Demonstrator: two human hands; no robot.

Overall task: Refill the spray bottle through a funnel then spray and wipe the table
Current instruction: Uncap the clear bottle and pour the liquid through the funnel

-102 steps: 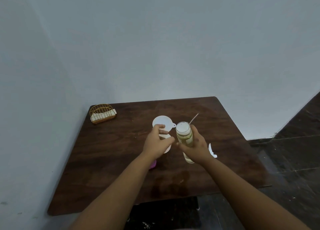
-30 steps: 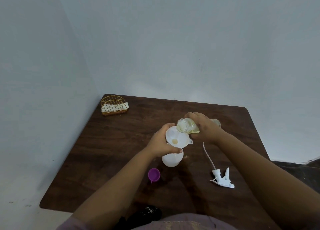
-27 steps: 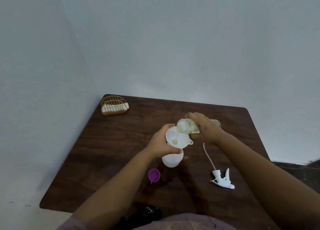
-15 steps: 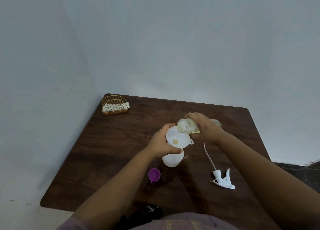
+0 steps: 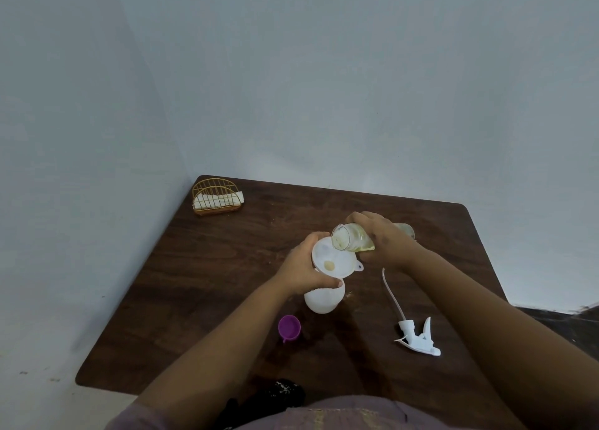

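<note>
Pouring is the step in hand, judged from the tilted clear bottle and the funnel seated below it; spraying and wiping are not yet begun. Far left on the table (image 5: 201, 287), a wire holder (image 5: 216, 197) stands with white napkins in it, well apart from the work. Left of centre, the left hand (image 5: 303, 272) curls its fingers and thumb round the funnel (image 5: 334, 261) and the neck beneath it, steadying the funnel on the white bottle (image 5: 324, 300), which stands upright on the table. A small pool of yellowish liquid lies at the funnel's throat. Near the viewer and just left of the white bottle, a purple cap (image 5: 289, 328) rests open side up. Right of centre, the right hand (image 5: 384, 240) grips the clear bottle (image 5: 351, 241), held almost on its side with its open mouth at the funnel's far rim; yellowish liquid lies along its lower side. No stream can be made out. Near right, the spray head (image 5: 418, 339) lies on the table with its tube (image 5: 390, 295) pointing away from the viewer, untouched by either hand. The next move probably calls for a slow, steady tilt so that the funnel drains without overflowing, and then for the spray head to be fitted back on its bottle; which of the two bottles it belongs to cannot be told.
</note>
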